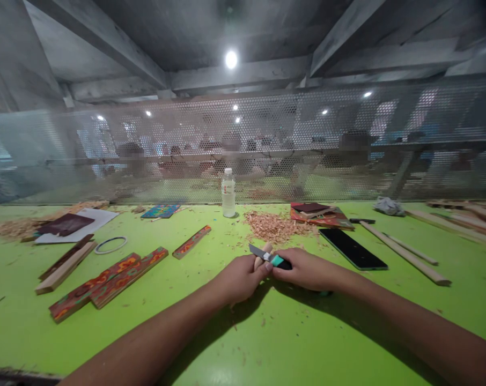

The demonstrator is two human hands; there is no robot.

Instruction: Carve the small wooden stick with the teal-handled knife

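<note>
My left hand (243, 277) is closed around a small piece of pale wood (259, 260), its rounded end poking up past the fingers. In my right hand (303, 268) is a utility knife (277, 260) with a black and teal handle. Its blade (257, 250) is out, points up to the left and lies across the wood; whether the edge touches it I cannot tell. Both hands meet just above the green table (267, 343). Behind them lies a heap of wood shavings (277, 226).
A water bottle (228, 195) stands upright near the perforated screen (178, 161). Painted wooden strips (128, 276) and a white ring (111, 245) lie to the left. On the right are a phone (352, 249), a wooden-handled hammer (404, 252) and crumpled grey material (388, 206).
</note>
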